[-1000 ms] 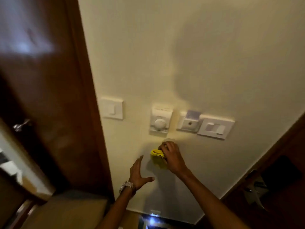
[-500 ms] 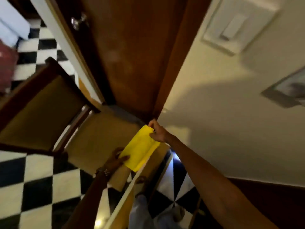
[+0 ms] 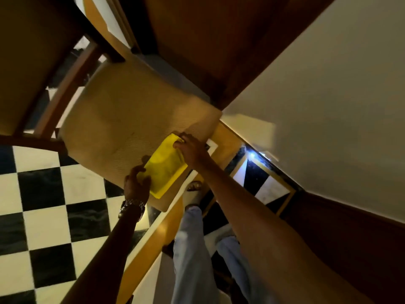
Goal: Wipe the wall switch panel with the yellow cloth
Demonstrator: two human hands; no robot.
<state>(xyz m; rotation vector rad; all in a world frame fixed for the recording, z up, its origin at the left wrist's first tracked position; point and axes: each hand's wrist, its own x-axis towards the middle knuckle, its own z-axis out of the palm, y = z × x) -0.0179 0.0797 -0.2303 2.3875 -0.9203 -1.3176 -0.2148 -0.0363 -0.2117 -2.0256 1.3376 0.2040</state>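
The yellow cloth [image 3: 164,167] lies spread flat on the near corner of a beige chair seat [image 3: 122,128]. My left hand [image 3: 137,183], with a watch on the wrist, grips the cloth's near left edge. My right hand [image 3: 190,150] pinches its far right corner. The wall switch panel is out of view; only bare cream wall [image 3: 328,95] shows at the right.
A wooden chair back [image 3: 32,62] stands at the left. A dark brown door [image 3: 197,40] is at the top. Black and white checkered floor [image 3: 54,205] lies below. My legs in light trousers [image 3: 192,249] and a sandalled foot [image 3: 194,187] are beside the chair. A dark skirting [image 3: 350,238] runs along the wall.
The view has swung down from the switch panel to the chair. The cloth went from bunched in my right hand at the wall to spread on the seat, held by both hands.
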